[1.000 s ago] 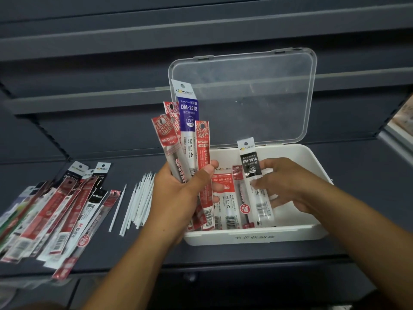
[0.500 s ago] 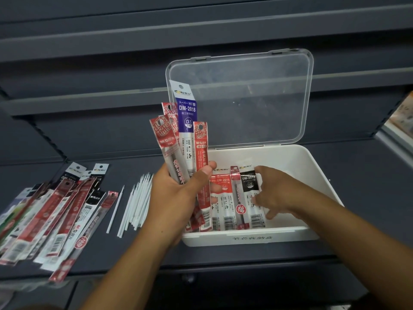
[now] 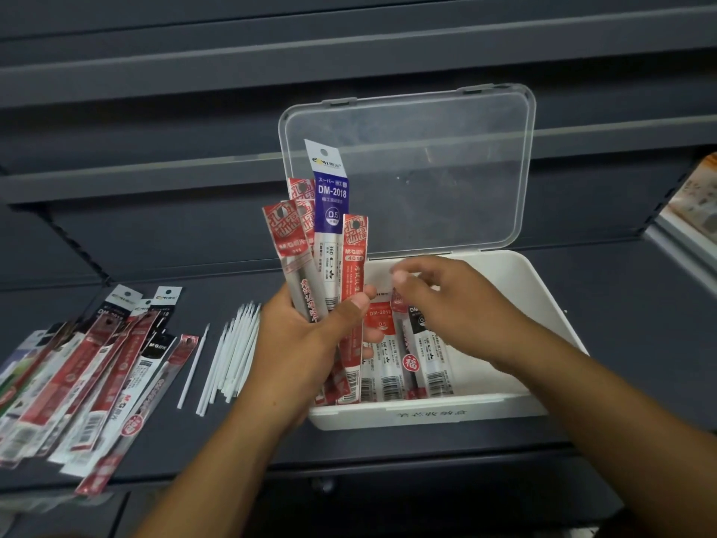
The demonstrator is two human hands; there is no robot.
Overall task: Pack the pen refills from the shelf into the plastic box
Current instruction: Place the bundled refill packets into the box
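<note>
My left hand (image 3: 306,339) grips an upright bundle of packaged pen refills (image 3: 329,234), red packs and one blue DM-2018 pack, at the left edge of the white plastic box (image 3: 543,304). The box's clear lid (image 3: 407,168) stands open behind it. Several refill packs (image 3: 403,363) lie flat side by side in the box. My right hand (image 3: 446,304) hovers over them with fingers loosely curled, holding nothing. More refill packs (image 3: 89,366) lie fanned on the dark shelf at the left.
A row of thin white loose refill tubes (image 3: 232,355) lies on the shelf between the fanned packs and the box. Dark shelf boards run behind. Orange-printed goods (image 3: 698,200) show at the right edge. The shelf's front edge (image 3: 388,467) runs below the box.
My right hand laid the black DM-2018 pack flat in the box beside the others, let it go, and lifted toward the bundle. The left hand has kept its hold.
</note>
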